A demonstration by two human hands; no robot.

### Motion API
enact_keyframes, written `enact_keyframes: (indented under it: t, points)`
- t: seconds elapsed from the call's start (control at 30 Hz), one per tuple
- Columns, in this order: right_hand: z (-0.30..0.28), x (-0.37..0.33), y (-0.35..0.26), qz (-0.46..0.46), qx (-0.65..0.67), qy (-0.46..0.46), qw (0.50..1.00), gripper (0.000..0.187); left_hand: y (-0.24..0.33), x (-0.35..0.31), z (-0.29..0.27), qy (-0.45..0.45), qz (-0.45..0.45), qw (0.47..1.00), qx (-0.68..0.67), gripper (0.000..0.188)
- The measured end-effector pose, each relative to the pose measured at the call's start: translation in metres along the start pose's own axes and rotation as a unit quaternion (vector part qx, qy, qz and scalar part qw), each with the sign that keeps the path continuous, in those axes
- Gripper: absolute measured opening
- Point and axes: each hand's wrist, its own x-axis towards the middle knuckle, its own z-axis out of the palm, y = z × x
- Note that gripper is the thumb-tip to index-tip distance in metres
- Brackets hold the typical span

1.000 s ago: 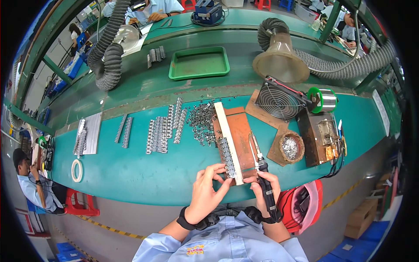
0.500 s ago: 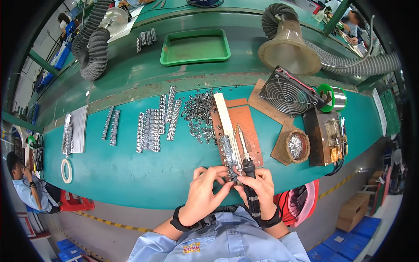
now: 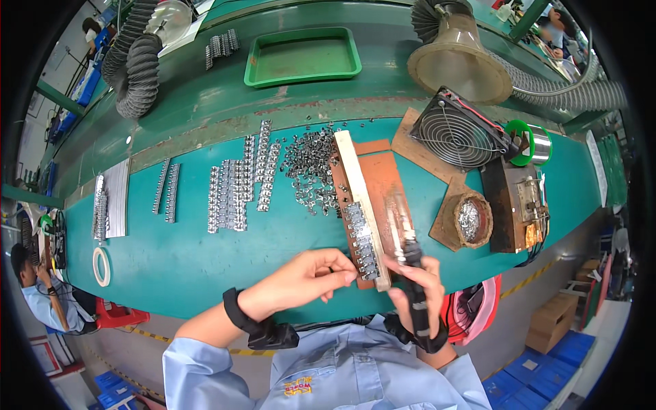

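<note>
A row of small metal parts (image 3: 362, 239) lies along the left side of a pale wooden bar (image 3: 357, 181), on a reddish-brown board (image 3: 379, 184). My left hand (image 3: 311, 277) is beside the row's near end, thumb and fingertips pinched together. Anything between those fingertips is too small to make out. A black-handled soldering iron (image 3: 412, 263) is gripped in my right hand (image 3: 427, 287), right of the bar. Its metal tip end is smeared by motion over the board. Loose small metal pieces (image 3: 307, 167) are heaped left of the bar.
Several metal strips (image 3: 232, 191) lie left of the heap. To the right stand a fan (image 3: 456, 133), a solder spool (image 3: 536, 145), a round pot (image 3: 471, 220) and a dark box (image 3: 502, 212). A green tray (image 3: 304, 76) and an extraction hood (image 3: 465, 58) sit farther back.
My left hand has drawn back left from the row's near end. My right hand, with the soldering iron, has shifted right, away from the row, uncovering more of it.
</note>
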Motion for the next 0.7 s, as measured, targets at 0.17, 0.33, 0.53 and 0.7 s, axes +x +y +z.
enact_keyframes:
  t: [0.17, 0.33, 0.53, 0.7]
  points:
    - [-0.032, -0.017, -0.008, 0.024, 0.100, 0.099, 0.990, 0.042, -0.003, 0.008, -0.007, -0.060, -0.027, 0.996, -0.065, 0.013]
    - [-0.062, -0.023, -0.014, 0.021, 0.076, 0.002, 0.997, 0.045, -0.003, 0.010, -0.003, -0.038, -0.009, 0.997, -0.067, 0.013]
    - [-0.060, -0.020, -0.016, 0.056, 0.109, -0.069, 0.990, 0.029, -0.005, 0.010, -0.001, -0.040, -0.003, 0.995, -0.096, 0.012]
    - [-0.053, -0.018, -0.012, 0.049, 0.110, -0.085, 0.989, 0.037, -0.005, 0.010, -0.002, -0.038, -0.012, 0.994, -0.100, 0.011]
